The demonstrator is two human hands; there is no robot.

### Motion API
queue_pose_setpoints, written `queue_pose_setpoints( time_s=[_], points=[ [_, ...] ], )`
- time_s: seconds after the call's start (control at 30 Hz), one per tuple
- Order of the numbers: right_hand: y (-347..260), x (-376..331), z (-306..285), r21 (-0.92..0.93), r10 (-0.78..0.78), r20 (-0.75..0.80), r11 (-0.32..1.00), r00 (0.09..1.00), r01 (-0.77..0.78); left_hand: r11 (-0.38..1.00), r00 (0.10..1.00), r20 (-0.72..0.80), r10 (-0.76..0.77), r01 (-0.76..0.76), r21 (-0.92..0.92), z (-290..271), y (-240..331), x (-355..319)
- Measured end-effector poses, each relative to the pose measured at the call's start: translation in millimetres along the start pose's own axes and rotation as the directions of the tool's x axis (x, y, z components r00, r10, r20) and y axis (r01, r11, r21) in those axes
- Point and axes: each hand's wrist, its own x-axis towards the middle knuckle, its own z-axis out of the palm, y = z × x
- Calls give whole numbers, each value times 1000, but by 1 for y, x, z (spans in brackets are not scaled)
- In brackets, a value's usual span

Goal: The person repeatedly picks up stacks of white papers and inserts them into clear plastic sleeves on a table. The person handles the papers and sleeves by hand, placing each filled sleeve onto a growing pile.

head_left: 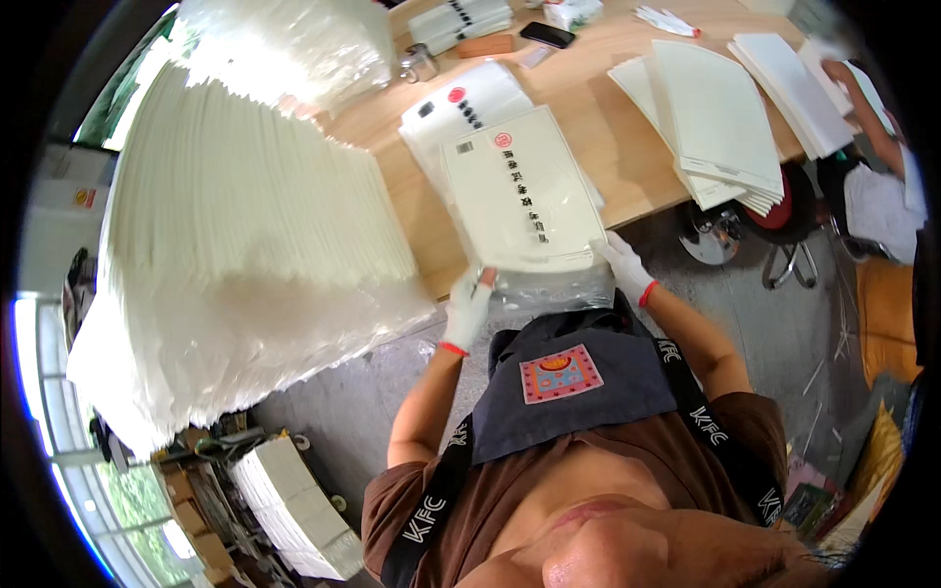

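Observation:
A stack of cream printed paper lies at the table's near edge, with a red round mark and a column of black characters on its top. Clear plastic shows along its near end and hangs over the edge. My left hand, in a white glove with a red cuff, is closed at the near left corner of the plastic; a bare fingertip shows. My right hand, gloved alike, grips the near right corner of the stack. Beneath and beyond it lies another printed white pack.
A tall pile of white sheets wrapped in plastic stands at left. Fanned cream sheets overhang the table at right. A phone, a glass jar and a glove lie farther back. Another person's arm reaches in by stools at right.

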Motion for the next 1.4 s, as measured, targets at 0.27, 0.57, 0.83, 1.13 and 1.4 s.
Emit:
queue_pose_setpoints(
  time_s=[0.27, 0.57, 0.83, 1.13, 1.4],
  points=[
    [-181, -37, 100, 592, -116, 641, 704, 759, -392, 694, 742, -77, 666, -579, 428, -122, 257, -52],
    [-456, -22, 231, 259, -607, 583, 769, 540, 584, 650, 63, -647, 760, -91, 754, -358, 325, -151],
    [-505, -10, 340, 317, -610, 762, 644, 217, 696, 449, 375, -886, 273, 764, 463, -453, 233, -188],
    [-373, -6, 159, -22, -257, 731, 917, 631, 399, 535, 164, -511, 844, -333, 777, -170, 111, -115],
    [-125, 23, 37, 344, -34, 389, 932, 920, -111, 819, 909, 42, 416, -394, 418, 35, -3, 106]
  ],
)
